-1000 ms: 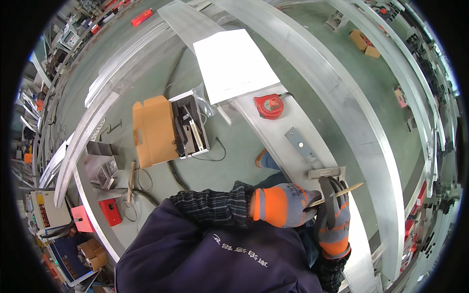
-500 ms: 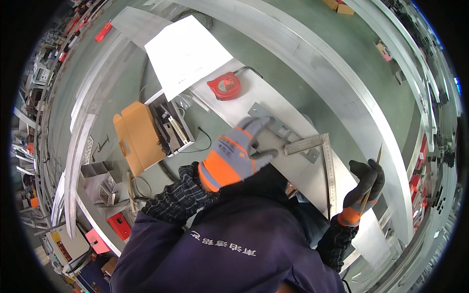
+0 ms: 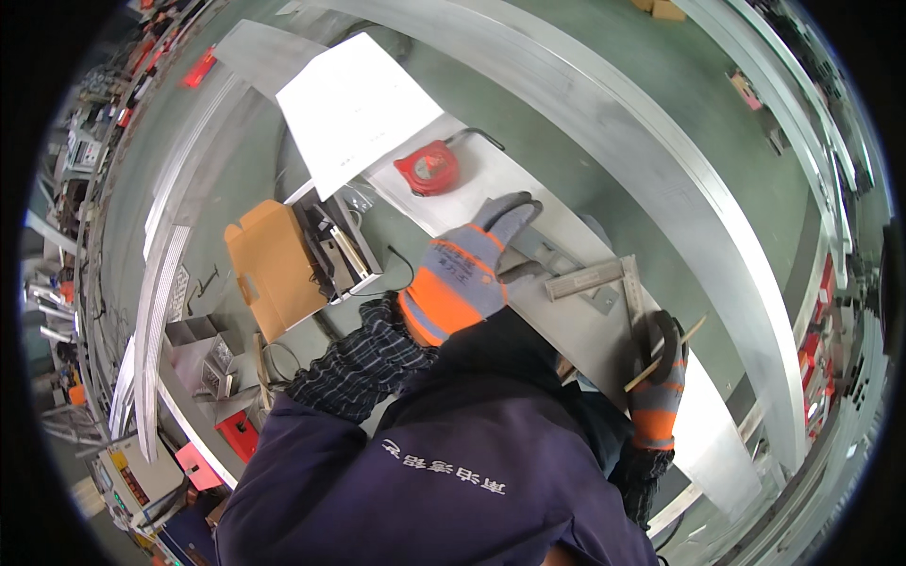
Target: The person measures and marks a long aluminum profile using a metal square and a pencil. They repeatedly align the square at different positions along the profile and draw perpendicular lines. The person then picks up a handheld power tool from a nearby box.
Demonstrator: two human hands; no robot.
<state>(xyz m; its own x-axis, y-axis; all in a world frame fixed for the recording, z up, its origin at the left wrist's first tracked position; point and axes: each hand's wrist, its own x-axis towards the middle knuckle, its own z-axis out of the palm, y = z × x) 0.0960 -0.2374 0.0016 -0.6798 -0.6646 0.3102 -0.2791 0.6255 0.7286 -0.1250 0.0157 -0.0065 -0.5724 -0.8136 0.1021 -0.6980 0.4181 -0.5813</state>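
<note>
My left hand (image 3: 462, 274), in a grey and orange glove, lies over a long flat metal bar (image 3: 538, 307) with its fingers stretched out and thumb apart. Its fingertips rest at the far end of a grey metal plate with cutouts (image 3: 545, 247), partly covering it. A try square (image 3: 587, 281) has its ribbed stock across that plate, and its ruled blade runs toward me. Beside the blade is my right hand (image 3: 655, 387), gloved alike, with a yellow pencil (image 3: 694, 329) held slantwise between its fingers. Whether its fingertips touch the blade I cannot tell.
A red tape measure (image 3: 428, 169) and a white paper sheet (image 3: 354, 108) lie farther along the bar. An opened cardboard box (image 3: 274, 269) with dark parts stands at left. A large curved metal profile (image 3: 661, 141) arches beyond the bar.
My right hand has moved left and inward to the square's blade, bringing the pencil with it. My left hand has shifted slightly right and up along the plate.
</note>
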